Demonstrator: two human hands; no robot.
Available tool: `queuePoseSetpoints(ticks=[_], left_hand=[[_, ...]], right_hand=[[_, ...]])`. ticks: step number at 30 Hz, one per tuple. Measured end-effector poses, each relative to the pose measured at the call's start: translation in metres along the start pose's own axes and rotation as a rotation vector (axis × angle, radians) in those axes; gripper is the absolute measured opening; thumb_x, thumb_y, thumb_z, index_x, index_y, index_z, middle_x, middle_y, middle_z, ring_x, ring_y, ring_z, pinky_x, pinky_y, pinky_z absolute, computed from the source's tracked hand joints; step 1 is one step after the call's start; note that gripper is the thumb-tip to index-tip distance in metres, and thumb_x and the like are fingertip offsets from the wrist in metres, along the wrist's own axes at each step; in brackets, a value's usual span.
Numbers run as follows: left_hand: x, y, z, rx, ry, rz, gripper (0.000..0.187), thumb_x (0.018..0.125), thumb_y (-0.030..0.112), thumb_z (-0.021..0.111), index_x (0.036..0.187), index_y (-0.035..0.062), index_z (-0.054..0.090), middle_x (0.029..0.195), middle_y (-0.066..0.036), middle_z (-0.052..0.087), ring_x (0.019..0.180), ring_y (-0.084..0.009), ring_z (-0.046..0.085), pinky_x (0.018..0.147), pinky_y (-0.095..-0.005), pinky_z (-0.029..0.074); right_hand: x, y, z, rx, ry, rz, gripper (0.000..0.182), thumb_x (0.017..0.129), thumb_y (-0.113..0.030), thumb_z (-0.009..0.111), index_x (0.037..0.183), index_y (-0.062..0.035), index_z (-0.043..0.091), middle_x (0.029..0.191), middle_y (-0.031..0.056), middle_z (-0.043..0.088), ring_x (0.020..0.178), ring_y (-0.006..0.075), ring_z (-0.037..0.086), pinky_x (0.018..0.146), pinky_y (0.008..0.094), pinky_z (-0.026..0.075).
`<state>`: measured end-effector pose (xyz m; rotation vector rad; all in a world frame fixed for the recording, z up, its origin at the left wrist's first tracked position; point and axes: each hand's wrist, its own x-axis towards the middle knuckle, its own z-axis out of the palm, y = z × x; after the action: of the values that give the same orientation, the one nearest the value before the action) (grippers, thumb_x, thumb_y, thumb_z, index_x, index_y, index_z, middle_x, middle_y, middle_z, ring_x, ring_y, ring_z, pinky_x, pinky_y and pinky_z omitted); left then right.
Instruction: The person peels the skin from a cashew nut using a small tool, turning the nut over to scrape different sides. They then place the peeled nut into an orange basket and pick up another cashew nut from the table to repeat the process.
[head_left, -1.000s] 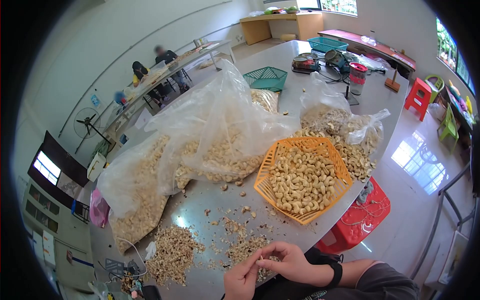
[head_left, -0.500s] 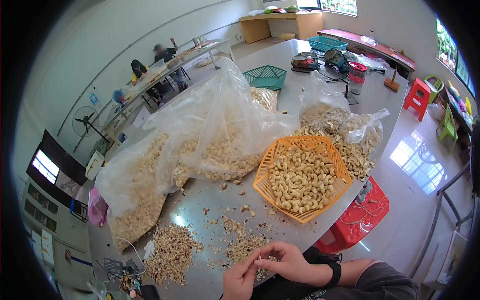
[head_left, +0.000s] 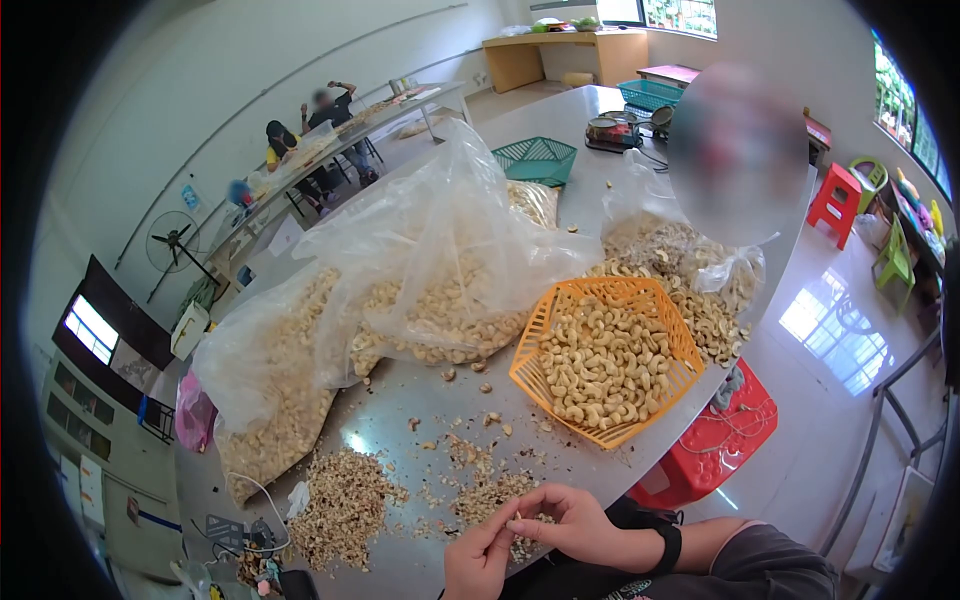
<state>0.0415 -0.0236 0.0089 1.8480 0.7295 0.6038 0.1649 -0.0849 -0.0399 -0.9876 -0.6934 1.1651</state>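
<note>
My left hand [head_left: 476, 560] and my right hand [head_left: 568, 524] meet at the table's near edge, fingertips pinched together. A tiny pale bit shows between them, too small to name. Just beyond the fingers is a pile of brown and cream crumbs [head_left: 490, 492], with a larger crumb pile [head_left: 345, 505] to its left. An orange plastic basket [head_left: 688, 385] full of pale cashews [head_left: 606, 360] sits ahead of my right hand. Loose cashews [head_left: 712, 325] lie behind its right side. Large clear plastic bags [head_left: 430, 270] of cashews stand across the middle.
Green baskets [head_left: 535, 160] [head_left: 650, 94] and a corded device [head_left: 612, 130] sit farther back on the metal table [head_left: 400, 400]. A blurred round patch hides the back right. A red stool [head_left: 745, 440] stands right of the table. Two people sit at a far table [head_left: 345, 130].
My hands keep nearly the same pinch and place. A blurred round patch now covers the cup and tools at back right. A person at the far table has both arms raised.
</note>
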Motion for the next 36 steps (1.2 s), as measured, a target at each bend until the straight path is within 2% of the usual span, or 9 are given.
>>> queuePoseSetpoints(ticks=[9, 18, 20, 21, 23, 25, 29, 31, 36], left_hand=[[0.000, 0.003, 0.001, -0.010, -0.006, -0.022, 0.025, 0.083, 0.008, 0.047, 0.107, 0.0014, 0.052, 0.104, -0.012, 0.055, 0.097, -0.0185, 0.051, 0.083, -0.0276, 0.038], [-0.002, -0.004, 0.002, -0.006, -0.008, -0.052, 0.025, 0.082, 0.009, 0.049, 0.107, 0.0035, 0.053, 0.102, -0.013, 0.056, 0.094, -0.0175, 0.052, 0.082, -0.0267, 0.039], [-0.004, -0.018, 0.010, -0.094, 0.118, -0.106, 0.025, 0.081, 0.006, 0.050, 0.106, 0.0052, 0.054, 0.077, -0.004, 0.058, 0.054, -0.0064, 0.047, 0.049, -0.0187, 0.040], [-0.008, -0.025, 0.010, -0.104, 0.118, -0.137, 0.025, 0.081, 0.006, 0.050, 0.106, 0.0052, 0.054, 0.077, -0.004, 0.058, 0.054, -0.0064, 0.047, 0.049, -0.0187, 0.040], [-0.004, -0.025, 0.001, 0.093, 0.057, -0.067, 0.028, 0.077, 0.004, 0.052, 0.105, 0.0071, 0.055, 0.083, -0.013, 0.060, 0.073, -0.0194, 0.059, 0.064, -0.0244, 0.044], [-0.003, -0.019, -0.002, 0.138, 0.035, -0.034, 0.028, 0.077, 0.004, 0.052, 0.105, 0.0072, 0.055, 0.084, -0.013, 0.059, 0.073, -0.0226, 0.058, 0.064, -0.0257, 0.044], [-0.002, -0.017, -0.005, 0.104, 0.021, -0.051, 0.030, 0.077, 0.003, 0.052, 0.106, 0.0070, 0.054, 0.086, -0.013, 0.059, 0.074, -0.0232, 0.058, 0.065, -0.0262, 0.044], [-0.001, -0.019, -0.006, 0.106, -0.004, 0.058, 0.032, 0.077, 0.001, 0.051, 0.108, 0.0060, 0.052, 0.087, -0.014, 0.059, 0.074, -0.0235, 0.058, 0.065, -0.0269, 0.044], [0.000, -0.018, -0.012, 0.052, -0.054, 0.001, 0.035, 0.078, 0.001, 0.050, 0.113, 0.0044, 0.047, 0.093, -0.013, 0.058, 0.080, -0.0212, 0.059, 0.069, -0.0266, 0.045]], right_hand=[[-0.001, 0.000, -0.001, -0.015, -0.021, 0.044, 0.020, 0.076, -0.008, 0.060, 0.091, -0.0007, 0.051, 0.081, 0.0013, 0.052, 0.077, 0.0071, 0.050, 0.068, 0.0204, 0.042], [-0.001, 0.004, 0.000, -0.015, 0.019, 0.021, 0.025, 0.075, -0.016, 0.063, 0.090, 0.0010, 0.054, 0.078, 0.0026, 0.055, 0.073, 0.0074, 0.051, 0.066, 0.0203, 0.043], [-0.001, 0.002, 0.002, -0.033, 0.027, 0.013, 0.025, 0.074, -0.015, 0.063, 0.090, 0.0012, 0.054, 0.079, 0.0032, 0.055, 0.075, 0.0081, 0.051, 0.068, 0.0210, 0.042], [0.000, 0.002, 0.003, -0.032, 0.031, 0.045, 0.025, 0.074, -0.015, 0.063, 0.090, 0.0012, 0.054, 0.079, 0.0032, 0.055, 0.075, 0.0081, 0.051, 0.068, 0.0210, 0.042], [0.000, 0.004, 0.005, 0.021, 0.039, 0.037, 0.025, 0.074, -0.014, 0.063, 0.091, 0.0014, 0.053, 0.081, 0.0038, 0.055, 0.077, 0.0088, 0.051, 0.069, 0.0217, 0.042], [-0.001, 0.004, 0.008, 0.048, 0.046, 0.055, 0.024, 0.074, -0.013, 0.062, 0.092, 0.0014, 0.053, 0.082, 0.0038, 0.055, 0.079, 0.0091, 0.051, 0.070, 0.0218, 0.042], [-0.001, 0.001, 0.007, 0.147, 0.017, 0.055, 0.024, 0.075, -0.007, 0.060, 0.095, 0.0010, 0.051, 0.087, 0.0037, 0.055, 0.084, 0.0094, 0.050, 0.074, 0.0220, 0.040], [0.001, 0.000, 0.006, 0.173, 0.004, 0.057, 0.023, 0.076, -0.007, 0.060, 0.095, 0.0010, 0.051, 0.087, 0.0041, 0.055, 0.084, 0.0098, 0.050, 0.073, 0.0224, 0.040], [0.004, -0.002, 0.006, 0.184, -0.001, 0.095, 0.025, 0.076, -0.006, 0.060, 0.097, 0.0013, 0.050, 0.089, 0.0045, 0.054, 0.082, 0.0102, 0.050, 0.073, 0.0232, 0.041]])
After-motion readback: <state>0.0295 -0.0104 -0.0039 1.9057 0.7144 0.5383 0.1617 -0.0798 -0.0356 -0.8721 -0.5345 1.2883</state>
